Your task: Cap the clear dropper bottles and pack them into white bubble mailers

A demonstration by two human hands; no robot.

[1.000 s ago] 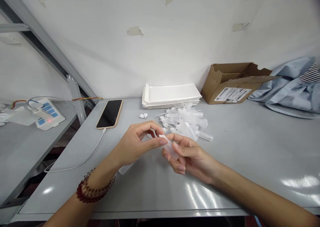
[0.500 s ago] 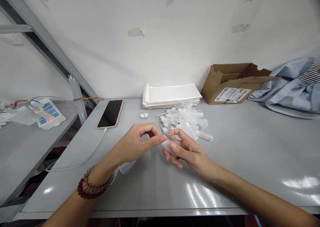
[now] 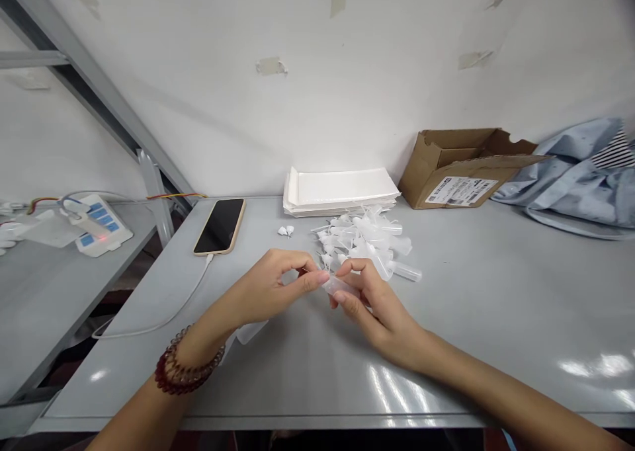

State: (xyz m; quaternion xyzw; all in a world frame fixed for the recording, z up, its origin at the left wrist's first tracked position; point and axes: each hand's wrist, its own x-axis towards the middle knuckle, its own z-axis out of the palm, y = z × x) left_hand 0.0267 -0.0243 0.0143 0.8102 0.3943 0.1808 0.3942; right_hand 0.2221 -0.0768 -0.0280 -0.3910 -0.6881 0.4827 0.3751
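Note:
Both hands meet above the grey table. My right hand (image 3: 377, 309) holds a small translucent plastic bottle (image 3: 341, 286) between thumb and fingers. At the bottle's left end, my left hand (image 3: 282, 282) pinches something thin, its thumb and forefinger touching the tip. What exactly it grips is too small to name. Just behind the hands lies a pile of translucent bottles and white needle-tipped caps (image 3: 367, 239). Two small white caps (image 3: 286, 231) lie apart, left of the pile. Below my left wrist, more translucent plastic (image 3: 251, 332) is partly hidden.
A phone (image 3: 219, 227) with a charging cable lies at the left. White trays or boxes (image 3: 342, 186) are stacked against the wall. Behind at right are an open cardboard box (image 3: 461, 166) and blue-grey cloth (image 3: 585, 186). A power strip (image 3: 104, 225) sits far left.
The fingers of my right hand have curled in closer round the bottle, which now lies flatter. My left hand has stayed almost in place, still pinching at the bottle's end.

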